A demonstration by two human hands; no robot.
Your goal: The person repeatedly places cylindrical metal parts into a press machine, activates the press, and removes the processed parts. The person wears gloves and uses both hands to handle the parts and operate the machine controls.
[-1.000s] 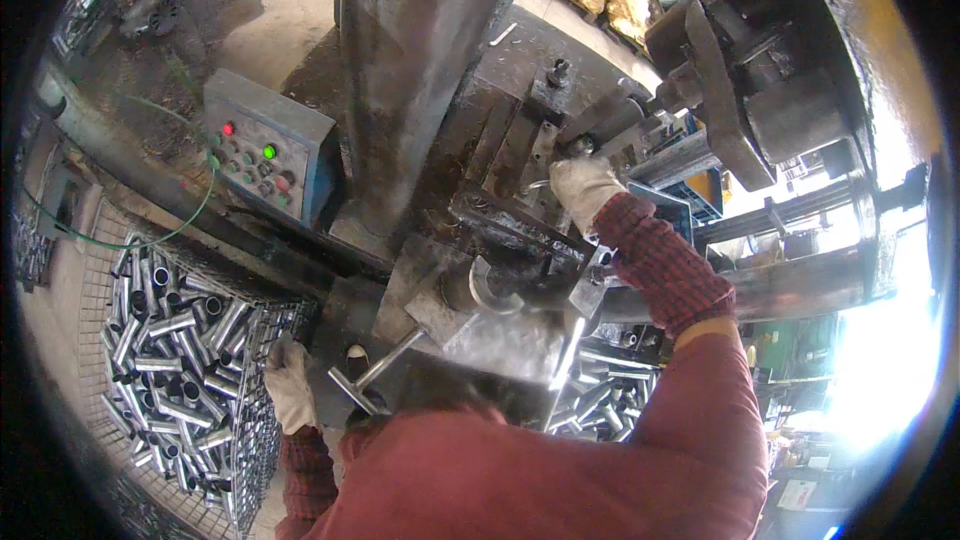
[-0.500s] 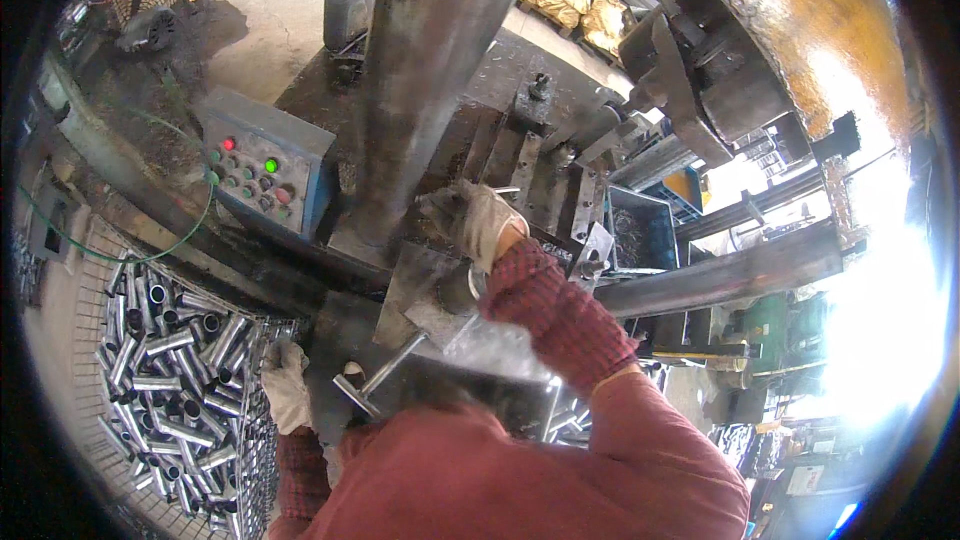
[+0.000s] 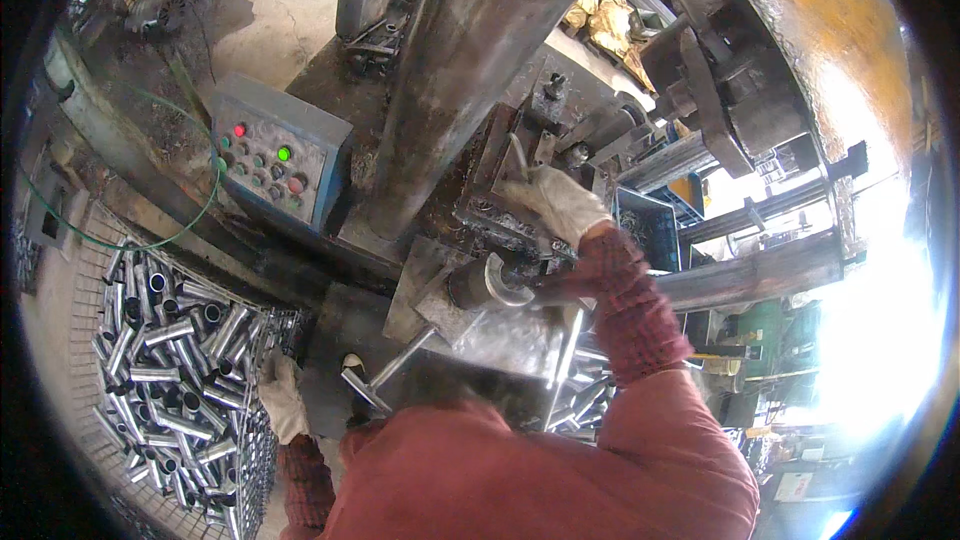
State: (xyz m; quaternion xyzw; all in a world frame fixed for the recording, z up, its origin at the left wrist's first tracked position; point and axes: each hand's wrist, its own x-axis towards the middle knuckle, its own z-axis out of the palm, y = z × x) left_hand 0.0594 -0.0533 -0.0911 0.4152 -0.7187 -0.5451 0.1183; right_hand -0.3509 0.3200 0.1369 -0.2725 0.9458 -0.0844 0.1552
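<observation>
Panel (image 3: 794, 487) far from right hand (image 3: 556, 202) bears unreadable markings.

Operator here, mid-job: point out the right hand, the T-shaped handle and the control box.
Right hand (image 3: 558, 201): head view, on the back of its glove.
T-shaped handle (image 3: 402, 358): head view, midway along its rod.
Control box (image 3: 268, 152): head view, on its button panel.

Here the right gloved hand (image 3: 562, 202) shows soft and smeared over the machine bed (image 3: 500, 225), too blurred to tell how its fingers meet that slim metal rod (image 3: 517, 154). Over at the wire basket (image 3: 257, 460), the left gloved hand's (image 3: 284, 404) fingertips can't be made out, while the top edge slices off the big steel column (image 3: 470, 80) and glare drowns the far right.
</observation>
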